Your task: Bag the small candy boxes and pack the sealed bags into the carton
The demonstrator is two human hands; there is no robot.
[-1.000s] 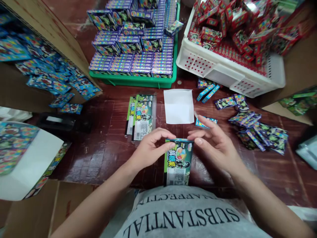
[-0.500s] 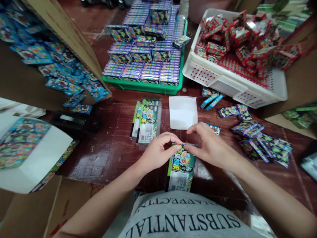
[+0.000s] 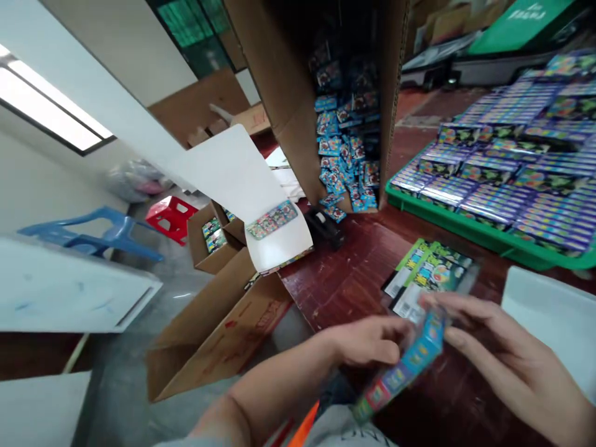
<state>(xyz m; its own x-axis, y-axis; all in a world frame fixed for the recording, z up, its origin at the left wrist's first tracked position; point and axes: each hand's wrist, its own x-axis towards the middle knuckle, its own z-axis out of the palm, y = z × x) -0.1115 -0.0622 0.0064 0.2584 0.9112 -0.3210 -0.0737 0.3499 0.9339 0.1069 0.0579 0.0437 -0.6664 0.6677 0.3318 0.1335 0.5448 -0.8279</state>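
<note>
A slim pack of small candy boxes [image 3: 404,371] is tilted on edge between my hands, low in the view. Blue, purple, red and green box edges show in a row, and clear wrapping seems to hang at the upper end. My left hand [image 3: 372,341] is closed at the pack's left side, its fingertips partly hidden and blurred. On the upper right end, my right hand [image 3: 507,360] grips with thumb and fingers. Just beyond, green-and-black candy packs [image 3: 437,273] lie overlapping on the dark red tabletop [image 3: 339,285].
A green tray [image 3: 465,225] of purple candy boxes stands at right, above a white sheet [image 3: 549,316]. A tall carton [image 3: 298,118] holds blue packets. Left are an open white box [image 3: 279,248], a cardboard carton [image 3: 223,341], a red stool [image 3: 171,217] and a blue chair [image 3: 112,233].
My view has swung left, bringing the floor and cartons in. The pack that lay flat before me is now raised and turned on edge in both hands.
</note>
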